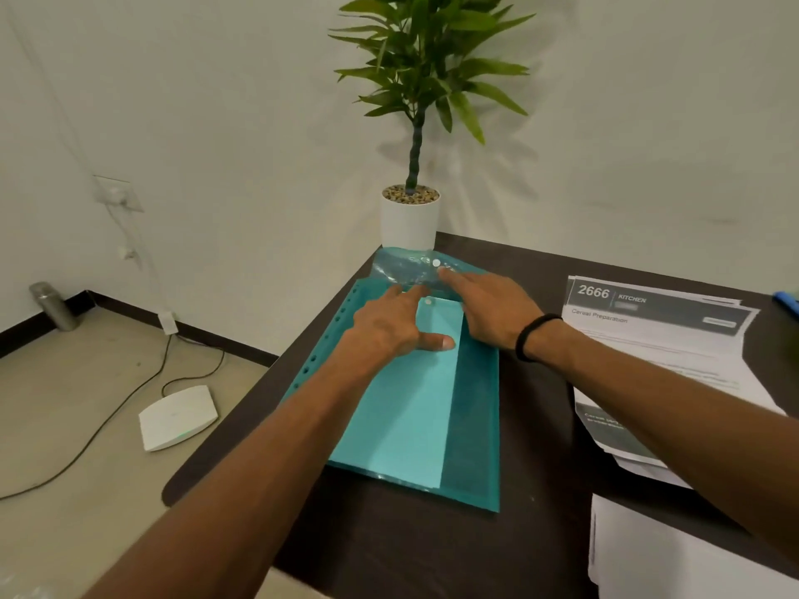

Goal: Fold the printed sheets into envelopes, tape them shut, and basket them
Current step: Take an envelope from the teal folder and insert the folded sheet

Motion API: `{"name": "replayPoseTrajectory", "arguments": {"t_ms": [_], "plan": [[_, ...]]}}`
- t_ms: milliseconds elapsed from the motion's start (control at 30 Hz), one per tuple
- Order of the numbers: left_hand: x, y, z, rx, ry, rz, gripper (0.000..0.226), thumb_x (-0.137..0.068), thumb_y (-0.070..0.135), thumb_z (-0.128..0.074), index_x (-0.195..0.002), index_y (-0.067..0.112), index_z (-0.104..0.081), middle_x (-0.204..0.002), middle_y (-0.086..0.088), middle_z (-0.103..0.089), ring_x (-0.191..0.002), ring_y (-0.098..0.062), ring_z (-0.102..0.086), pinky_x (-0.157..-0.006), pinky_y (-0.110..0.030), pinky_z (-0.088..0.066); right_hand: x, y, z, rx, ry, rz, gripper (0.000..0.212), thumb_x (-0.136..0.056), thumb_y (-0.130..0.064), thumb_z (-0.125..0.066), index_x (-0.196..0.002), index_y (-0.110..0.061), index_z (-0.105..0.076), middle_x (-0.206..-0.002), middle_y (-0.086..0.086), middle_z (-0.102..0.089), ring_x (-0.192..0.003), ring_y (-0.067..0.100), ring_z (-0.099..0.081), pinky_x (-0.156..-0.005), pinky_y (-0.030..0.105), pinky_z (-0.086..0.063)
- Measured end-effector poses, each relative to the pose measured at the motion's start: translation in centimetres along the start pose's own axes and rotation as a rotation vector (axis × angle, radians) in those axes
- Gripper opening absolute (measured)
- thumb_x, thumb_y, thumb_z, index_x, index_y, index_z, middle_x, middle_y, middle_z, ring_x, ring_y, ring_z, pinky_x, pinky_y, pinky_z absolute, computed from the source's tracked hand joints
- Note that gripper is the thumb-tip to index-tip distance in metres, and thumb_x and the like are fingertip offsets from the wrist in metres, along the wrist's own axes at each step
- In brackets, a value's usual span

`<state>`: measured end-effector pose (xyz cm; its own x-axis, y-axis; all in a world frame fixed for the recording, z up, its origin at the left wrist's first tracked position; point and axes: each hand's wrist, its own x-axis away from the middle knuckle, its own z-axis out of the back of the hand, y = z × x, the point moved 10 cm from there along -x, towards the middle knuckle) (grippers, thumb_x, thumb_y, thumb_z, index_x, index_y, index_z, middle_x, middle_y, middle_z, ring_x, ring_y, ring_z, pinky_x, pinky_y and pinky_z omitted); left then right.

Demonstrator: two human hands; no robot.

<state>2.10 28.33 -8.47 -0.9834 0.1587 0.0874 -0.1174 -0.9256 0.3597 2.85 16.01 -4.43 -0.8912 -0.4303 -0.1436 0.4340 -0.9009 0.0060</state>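
A person's two bare forearms reach forward over a dark brown table (540, 382), seen from above.

In the middle of the table lies a translucent teal plastic envelope folder (475, 425) with a row of punched holes down its left edge. Its flap (402, 265) is lifted open at the far end, next to a white pot holding a green plant (410, 220). A pale folded sheet (406, 417) shows through the plastic, filling the folder's left part.

The left hand (389, 326) lies flat on the folder near its far end, fingers extended toward the opening and thumb spread to the right, pressing rather than gripping. The right hand (488, 309), a black band on its wrist, also rests with straight fingers, its fingertips touching the flap near a white snap button (436, 263). Neither hand curls round anything.

A loose stack of printed white sheets (657, 339) lies well to the right on the table.

The folder looks light, thin and flexible, with a smooth surface likely to slide on the table, so one flat palm holding it down seems wise. The flap is probably best taken at its free edge near the snap. The paper sheets look light and easily creased, and are best lifted by an edge.
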Motion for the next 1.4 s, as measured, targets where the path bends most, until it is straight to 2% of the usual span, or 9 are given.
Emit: {"name": "replayPoseTrajectory", "arguments": {"t_ms": [100, 167, 333, 667, 800, 967, 1067, 1267, 1400], "plan": [[-0.1, -0.1, 0.5, -0.019, -0.012, -0.023, 0.111, -0.064, 0.083, -0.074, -0.154, 0.033, -0.033, -0.156, -0.002, -0.039, -0.14, -0.03, -0.044, -0.112, -0.055, -0.043, -0.7, 0.4, -0.1, -0.045, -0.043, -0.051, 0.02, -0.098, -0.021, -0.052, -0.106, -0.015, -0.069, -0.11, 0.012, -0.069, -0.096, 0.03, -0.065, -0.084, 0.045, -0.056], [0.3, 0.6, 0.9, -0.099, -0.068, -0.031, 0.124, -0.055, 0.084, -0.078, -0.157, 0.034, -0.027, -0.155, -0.005, -0.035, -0.142, -0.032, -0.042, -0.113, -0.054, -0.042, -0.9, 0.9, 0.1, -0.113, -0.093, -0.119, 0.019, -0.098, -0.021, -0.052, -0.085, -0.016, -0.064, -0.093, 0.01, -0.068, -0.081, 0.028, -0.065, -0.074, 0.043, -0.057], [1.7, 2.4, 0.9, -0.045, -0.066, -0.136, 0.12, -0.045, 0.081, -0.085, -0.146, 0.039, -0.036, -0.136, -0.003, -0.045, -0.125, -0.029, -0.053, -0.104, -0.045, -0.048, -0.2, 2.2, 0.7, -0.17, -0.244, -0.2, 0.022, -0.097, -0.03, -0.067, -0.099, -0.009, -0.072, -0.095, 0.008, -0.073, -0.09, 0.027, -0.071, -0.077, 0.039, -0.058], [5.1, 1.6, 0.8, 0.178, 0.341, -0.271, 0.092, -0.05, 0.086, -0.079, -0.119, 0.029, -0.056, -0.13, 0.008, -0.04, -0.107, -0.016, -0.052, -0.093, -0.035, -0.052, -0.4, 1.6, 1.5, -0.253, -0.393, -0.139, 0.017, -0.088, -0.035, -0.082, -0.087, -0.019, -0.078, -0.087, -0.001, -0.077, -0.076, 0.013, -0.07, -0.063, 0.024, -0.055], [5.9, 2.1, 1.1, 0.115, 0.429, -0.271, 0.092, -0.054, 0.093, -0.069, -0.121, 0.033, -0.051, -0.135, 0.008, -0.044, -0.104, -0.013, -0.053, -0.084, -0.031, -0.05, -1.3, 0.7, 1.5, -0.249, -0.355, -0.128, 0.006, -0.092, -0.022, -0.075, -0.089, -0.019, -0.079, -0.088, 0.0, -0.077, -0.073, 0.012, -0.069, -0.061, 0.024, -0.055], [6.6, 2.5, 1.6, 0.069, 0.482, -0.278, 0.085, -0.063, 0.089, -0.068, -0.122, 0.033, -0.043, -0.132, 0.006, -0.041, -0.094, -0.011, -0.048, -0.074, -0.025, -0.043, -1.9, -0.2, 1.2, -0.324, -0.331, -0.095, 0.002, -0.09, -0.026, -0.079, -0.09, -0.024, -0.079, -0.091, -0.009, -0.074, -0.085, 0.009, -0.068, -0.078, 0.028, -0.058], [6.9, 2.6, 2.0, 0.087, 0.526, -0.286, 0.08, -0.071, 0.086, -0.065, -0.124, 0.029, -0.045, -0.13, 0.006, -0.038, -0.092, -0.011, -0.05, -0.072, -0.023, -0.044, -2.0, -0.5, 1.8, -0.352, -0.269, -0.054, 0.006, -0.088, -0.025, -0.081, -0.093, -0.023, -0.079, -0.09, -0.011, -0.074, -0.084, 0.005, -0.066, -0.073, 0.025, -0.054], [8.2, 2.3, 3.4, 0.246, 0.637, -0.324, 0.06, -0.097, 0.074, -0.03, -0.125, 0.025, -0.051, -0.118, 0.008, -0.046, -0.071, -0.009, -0.052, -0.06, -0.011, -0.03, -1.5, -1.0, 2.7, -0.363, -0.212, 0.012, 0.005, -0.089, -0.023, -0.08, -0.094, -0.021, -0.08, -0.089, -0.008, -0.075, -0.083, 0.008, -0.068, -0.076, 0.025, -0.057], [8.6, 2.4, 3.6, 0.262, 0.682, -0.343, 0.058, -0.101, 0.067, -0.027, -0.121, 0.02, -0.055, -0.114, 0.006, -0.05, -0.07, -0.009, -0.049, -0.061, -0.01, -0.03, -1.3, -1.1, 2.2, -0.337, -0.273, 0.019, 0.004, -0.096, -0.024, -0.072, -0.097, -0.02, -0.073, -0.095, -0.005, -0.074, -0.089, 0.011, -0.069, -0.08, 0.029, -0.059]]}}
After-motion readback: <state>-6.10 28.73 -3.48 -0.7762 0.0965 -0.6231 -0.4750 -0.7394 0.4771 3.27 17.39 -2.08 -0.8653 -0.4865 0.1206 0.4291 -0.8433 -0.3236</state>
